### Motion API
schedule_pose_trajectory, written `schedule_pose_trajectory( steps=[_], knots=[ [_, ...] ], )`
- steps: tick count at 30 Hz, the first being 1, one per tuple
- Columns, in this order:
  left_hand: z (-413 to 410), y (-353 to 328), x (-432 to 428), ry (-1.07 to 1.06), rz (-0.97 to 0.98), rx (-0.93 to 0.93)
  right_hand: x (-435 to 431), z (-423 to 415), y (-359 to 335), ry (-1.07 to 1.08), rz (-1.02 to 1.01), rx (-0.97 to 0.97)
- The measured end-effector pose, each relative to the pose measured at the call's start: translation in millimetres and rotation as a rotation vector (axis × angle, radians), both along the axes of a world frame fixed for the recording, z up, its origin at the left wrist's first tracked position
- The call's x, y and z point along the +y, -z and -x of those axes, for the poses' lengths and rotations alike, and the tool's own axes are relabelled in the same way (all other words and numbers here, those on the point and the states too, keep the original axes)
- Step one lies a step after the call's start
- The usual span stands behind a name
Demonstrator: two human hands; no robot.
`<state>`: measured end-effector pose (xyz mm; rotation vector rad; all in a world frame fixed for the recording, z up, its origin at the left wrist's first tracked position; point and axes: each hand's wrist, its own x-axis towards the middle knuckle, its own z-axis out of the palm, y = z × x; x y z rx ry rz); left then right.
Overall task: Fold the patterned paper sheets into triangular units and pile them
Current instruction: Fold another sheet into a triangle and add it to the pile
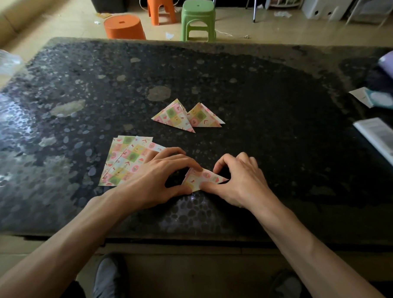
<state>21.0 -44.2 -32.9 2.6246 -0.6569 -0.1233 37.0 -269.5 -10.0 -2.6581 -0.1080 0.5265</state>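
1. The left hand [156, 175] is low on the worktop [280, 122], with its forefinger and thumb curled in and pinching the left end of the half-folded unit [203, 177]. The other fingers arch above the paper.
2. The right hand [239, 178] mirrors it. Its thumb lies along the unit's near edge, and its curled forefinger comes down on the right-hand tip, nipping the paper there.
3. The unit lies flat between the two hands at the near middle of the worktop. It's a small patterned wedge with its point running off to the right.
4. This looks like a crease being set. To do it well, one hand should pin the paper so it can't slide on the dark, glossy top. The edges want to meet exactly before any pressure goes on, and then a thumb should run along the fold from the middle out to the tip. A crooked edge now would probably show in every later fold.
5. Just left of the unit sit the flat sheets [124, 158], fanned loosely, with their near-right corner hidden under the left hand. There are several, though I cannot count them.
6. Farther out, mid-worktop, lie two finished triangles [176, 116]. They overlap side by side rather than stacking squarely, so that pile will likely want tidying when this unit joins it.
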Motion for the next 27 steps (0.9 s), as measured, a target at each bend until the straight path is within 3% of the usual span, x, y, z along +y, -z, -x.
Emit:
schedule_pose_trajectory(
  steps=[4, 9, 16, 27],
  knots=[
    [1.5, -1.5, 3.6, -0.017, 0.063, 0.065, 0.0, 0.0, -0.1, 0.001, 0.000, 0.006],
    [0.5, -4.9, 8.0, 0.020, -0.005, 0.039, 0.1, -0.1, -0.2, 0.000, 0.000, 0.008],
    [-1.7, -14.4, 12.8, -0.026, -0.041, 0.227, -1.6, 1.0, 0.0, -0.008, -0.008, -0.001],
    [1.5, -16.3, 9.6, 0.000, -0.064, 0.167, 0.3, 2.9, -0.7, -0.007, 0.000, -0.008]
  ],
)
